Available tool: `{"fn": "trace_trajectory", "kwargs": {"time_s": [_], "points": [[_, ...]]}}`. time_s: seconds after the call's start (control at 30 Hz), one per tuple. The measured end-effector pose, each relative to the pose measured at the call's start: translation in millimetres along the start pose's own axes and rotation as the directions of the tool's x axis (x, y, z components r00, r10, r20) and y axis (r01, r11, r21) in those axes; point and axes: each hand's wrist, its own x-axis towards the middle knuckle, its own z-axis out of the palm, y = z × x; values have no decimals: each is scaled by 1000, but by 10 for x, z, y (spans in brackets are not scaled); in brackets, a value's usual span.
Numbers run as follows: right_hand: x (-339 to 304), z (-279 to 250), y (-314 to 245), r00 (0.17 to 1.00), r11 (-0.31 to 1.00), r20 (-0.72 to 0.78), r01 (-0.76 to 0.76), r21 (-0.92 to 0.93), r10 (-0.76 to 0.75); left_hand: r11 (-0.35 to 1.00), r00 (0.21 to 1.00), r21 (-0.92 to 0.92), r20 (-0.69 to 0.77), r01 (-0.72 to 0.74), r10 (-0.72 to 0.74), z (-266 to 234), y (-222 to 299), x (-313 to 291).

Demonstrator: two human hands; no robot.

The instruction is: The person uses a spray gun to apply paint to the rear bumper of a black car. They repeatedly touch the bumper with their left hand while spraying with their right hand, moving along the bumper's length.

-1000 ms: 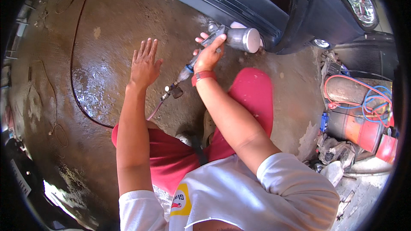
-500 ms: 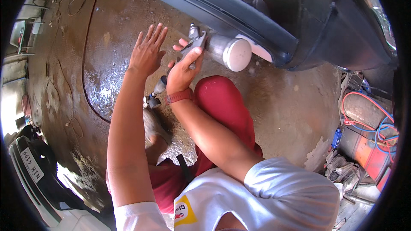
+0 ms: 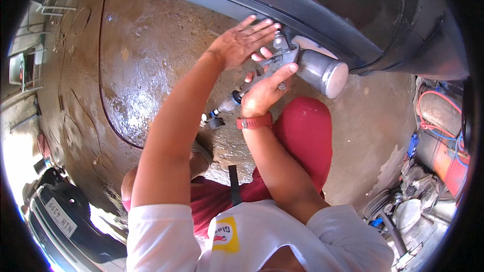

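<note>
A metal spray gun [image 3: 282, 59] with a grey, round-ended cup [image 3: 322, 74] is in my right hand [image 3: 264, 90]. My fingers wrap its handle, and the nozzle points up toward the lower edge of a dark car bumper [image 3: 302, 17]. Below my wrist hang the gun's hose fitting and a small dark gauge-like part [image 3: 217, 122]. My left hand [image 3: 242, 43] is flat with fingers stretched out, just left of the nozzle and beside the bumper's lower edge. Whether its fingertips touch the bumper, I cannot tell.
Wet brown floor [image 3: 166, 50] lies below, crossed by a dark hose [image 3: 103, 80]. A second car [image 3: 65, 221] stands at lower left. Red and blue hoses [image 3: 438, 95] lie over a tank at right, near a blue can [image 3: 413, 145] and piled scrap [image 3: 398, 211].
Both hands have moved right along the bumper, the spray gun still in the right one. The left hand has swung closer to the nozzle and the bumper's edge. The view has shifted slightly.
</note>
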Motion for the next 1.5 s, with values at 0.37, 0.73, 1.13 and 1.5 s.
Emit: {"fn": "trace_trajectory", "kwargs": {"time_s": [0.37,0.73,1.13,1.5], "points": [[-137,408,374,998,999,36,49,-2,-49,981,975,-174,-185,89,-121,404,-580,-362],[-533,1758,1062,999,999,34,-21,-24,21,976,973,48,74,214,-217,223,-1775,-969],[-585,2352,1479,996,999,92,-16,28,14,935,932,146,119,324,-342,211,-2556,-1328],[-627,2633,1658,974,997,215,-71,17,65,416,411,42,95,908,-907,578,-3645,-1999]]}}
